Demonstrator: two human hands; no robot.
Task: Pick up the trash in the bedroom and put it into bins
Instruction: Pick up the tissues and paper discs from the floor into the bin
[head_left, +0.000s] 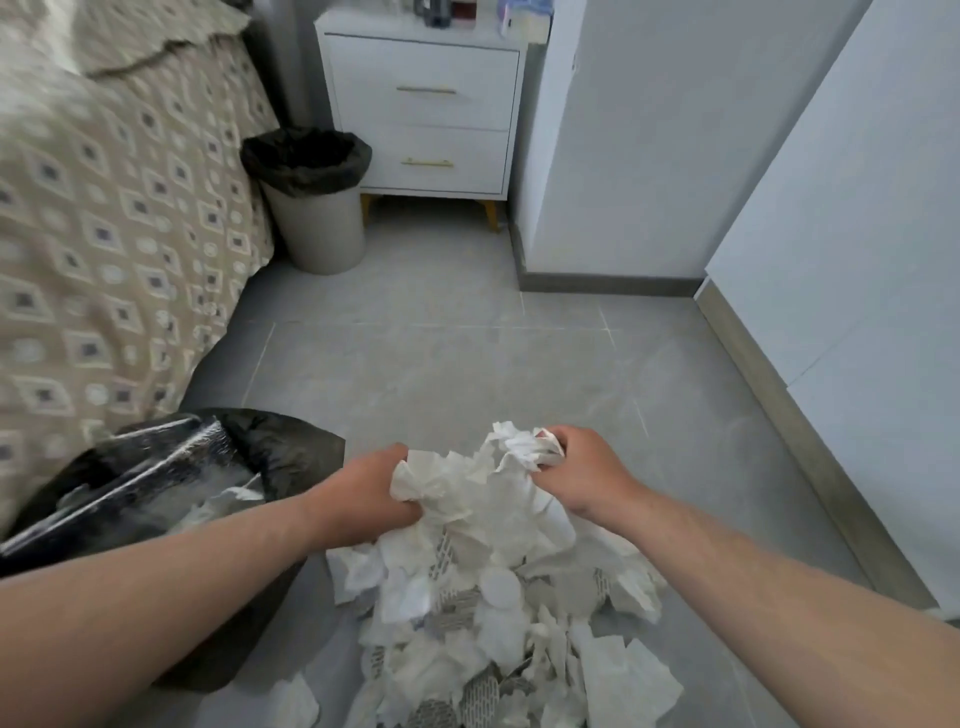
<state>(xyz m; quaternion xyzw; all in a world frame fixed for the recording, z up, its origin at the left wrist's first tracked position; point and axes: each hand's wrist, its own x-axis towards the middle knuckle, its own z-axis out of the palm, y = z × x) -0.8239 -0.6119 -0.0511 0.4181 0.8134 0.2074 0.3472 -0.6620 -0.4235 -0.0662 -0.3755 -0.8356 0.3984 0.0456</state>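
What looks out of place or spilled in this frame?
A heap of crumpled white tissues litters the floor instead of a bin; both hands, left and right, grip clumps of it.

trash pile (498, 613): crumpled white tissues and paper scraps, with some grey patterned pieces mixed in, heaped on the floor at bottom centre of the frame.
near bin (171, 499): lower left, black liner, mouth open; seems to hold some white scraps, though blurred.
far bin (317, 208): upper centre-left, beige, upright, black liner folded over rim.
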